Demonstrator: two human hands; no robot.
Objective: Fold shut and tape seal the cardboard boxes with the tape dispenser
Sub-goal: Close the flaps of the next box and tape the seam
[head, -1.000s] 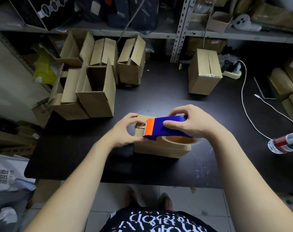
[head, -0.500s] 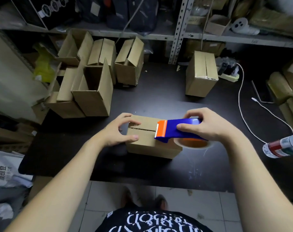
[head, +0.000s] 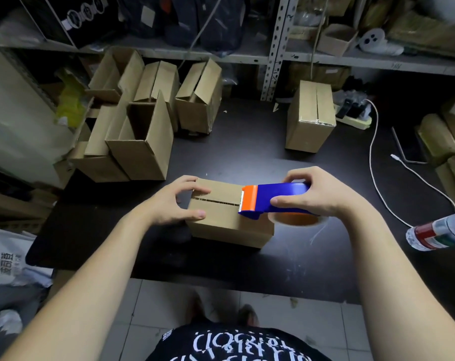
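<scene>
Fingers (head: 296, 175) gripping tape dispenser (head: 281, 190) and box (head: 221, 217), open boxes (head: 143, 147) behind, bottle (head: 437, 233) at right

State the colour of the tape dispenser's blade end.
Orange: the blade end of the blue plastic tape dispenser, head view.

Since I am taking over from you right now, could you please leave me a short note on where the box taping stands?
Left hand grips the left end of the cardboard box on the table. Right hand grips the tape dispenser, its orange head on the top seam near the right end.
Done: flaps folded shut; one box at the back right looks sealed.
Left: finish and cut this strip (clear tape is hard to see), then close and tape the open boxes at the back left.
</scene>
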